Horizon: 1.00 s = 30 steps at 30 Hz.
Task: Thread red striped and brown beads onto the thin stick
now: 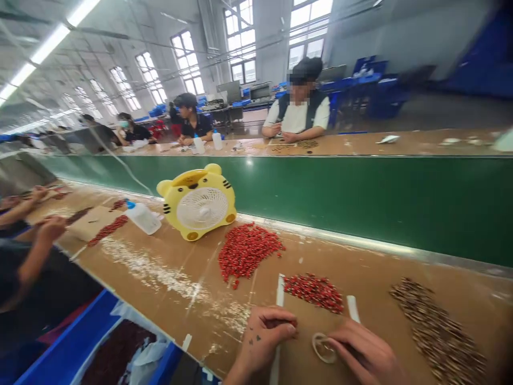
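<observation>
The left hand [262,339] pinches a small red piece, the right hand [363,347] curls just beside a rubber band [324,347], both on a cardboard sheet [300,353] below red beads [315,293]

The one head-worn camera looks forward and down from above the person; the left hand [262,339] and right hand [364,347] sit close at the bottom edge, the counter [320,256] runs diagonally, and a green divider [320,208] and far workers [298,99] lie beyond.
</observation>
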Motion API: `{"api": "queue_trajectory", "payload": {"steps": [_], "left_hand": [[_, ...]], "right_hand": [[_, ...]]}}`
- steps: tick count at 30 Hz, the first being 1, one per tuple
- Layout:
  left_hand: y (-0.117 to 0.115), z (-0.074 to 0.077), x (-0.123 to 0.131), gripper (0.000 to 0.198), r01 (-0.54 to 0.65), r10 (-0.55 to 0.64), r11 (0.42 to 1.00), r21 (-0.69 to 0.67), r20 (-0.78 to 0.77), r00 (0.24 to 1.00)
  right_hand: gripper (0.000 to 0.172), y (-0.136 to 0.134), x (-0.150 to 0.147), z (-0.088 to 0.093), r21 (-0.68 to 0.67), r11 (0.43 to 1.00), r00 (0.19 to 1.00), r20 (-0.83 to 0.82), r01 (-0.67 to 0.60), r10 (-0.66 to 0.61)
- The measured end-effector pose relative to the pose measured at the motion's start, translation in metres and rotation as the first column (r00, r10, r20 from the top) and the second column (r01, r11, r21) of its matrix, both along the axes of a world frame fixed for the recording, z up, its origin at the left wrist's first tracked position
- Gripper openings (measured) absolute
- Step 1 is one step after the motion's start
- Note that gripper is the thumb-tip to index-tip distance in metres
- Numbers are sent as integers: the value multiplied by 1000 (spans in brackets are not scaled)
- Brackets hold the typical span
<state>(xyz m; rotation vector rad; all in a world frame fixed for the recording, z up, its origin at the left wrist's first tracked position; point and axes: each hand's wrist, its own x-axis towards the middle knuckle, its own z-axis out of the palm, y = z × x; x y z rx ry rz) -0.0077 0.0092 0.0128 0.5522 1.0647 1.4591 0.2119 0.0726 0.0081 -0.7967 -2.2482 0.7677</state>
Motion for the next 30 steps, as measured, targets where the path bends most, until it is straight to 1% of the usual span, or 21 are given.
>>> {"api": "queue_trajectory", "payload": {"steps": [2, 4, 6, 9, 12, 13, 16, 20, 23, 27, 30], "left_hand": [[0, -3, 0, 20, 30, -32, 999, -33, -35, 999], [0, -8, 1, 21, 46, -48, 997, -69, -25, 999], [0, -12, 3, 20, 56, -60, 994, -92, -37, 998], [-1, -14, 6, 20, 57, -70, 989, -138, -97, 993], [-2, -16, 6, 21, 66, -91, 982, -176, -140, 986], [-2, -17, 6, 21, 71, -98, 981, -181, -144, 985], [-2, -21, 4, 21, 81, -109, 980, -183, -151, 983], [-3, -25, 2, 18, 83, -115, 982, -168, -187, 976], [-3, -24, 2, 17, 92, -125, 982, -164, -206, 970], [-2, -18, 4, 15, 104, -143, 981, -165, -246, 959], [-2, -15, 5, 15, 107, -144, 981, -161, -235, 961]], "right_hand": [[28, 0, 3, 8, 33, 999, 999, 25, -21, 20], [28, -1, 3, 11, 47, 998, 997, 70, -46, 43], [26, -2, 2, 10, 53, 997, 994, 94, -55, 49], [24, -4, 1, 7, 67, 998, 996, 94, -10, 3], [24, -3, 0, 5, 60, 997, 993, 107, -51, 44], [23, -3, 0, 4, 55, 997, 994, 102, -54, 48], [21, -2, 0, 2, 43, 999, 997, 82, -6, 3], [19, -3, 1, 0, 31, 999, 994, 98, -40, 36], [19, -3, 1, 1, 42, 999, 996, 94, -10, 6], [21, -3, 3, 9, 7, 998, 992, 114, -60, 58], [21, -2, 7, 20, -39, 999, 1000, 15, -5, 5]]}}
